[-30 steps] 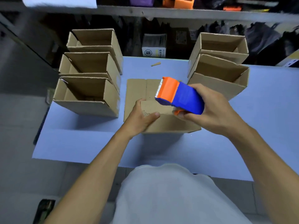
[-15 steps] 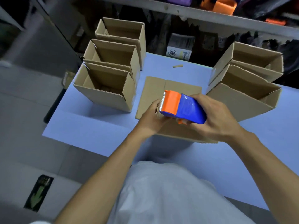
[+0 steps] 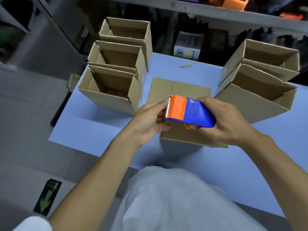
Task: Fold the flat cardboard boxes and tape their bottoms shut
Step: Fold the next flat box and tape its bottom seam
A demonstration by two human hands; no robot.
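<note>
table (image 3: 103, 130) pale blue | wood sliver (image 3: 185, 66) far edge | labelled carton (image 3: 189, 47) behind

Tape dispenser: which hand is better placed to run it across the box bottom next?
Probably the right hand: it grips the dispenser by its blue body, above the box. The left hand only fingers the toothed orange end.

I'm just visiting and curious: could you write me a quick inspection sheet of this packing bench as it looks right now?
Surface: pale blue table.
Job's things: box being taped under the hands; tape dispenser above it; three open boxes left, two open boxes right.
Clutter: small cardboard scrap near the far edge.
Hands: right hand grips the dispenser; left hand fingers at its toothed end.
Cables: nothing seen.
Surroundings: shelf behind; printed carton below it.
</note>
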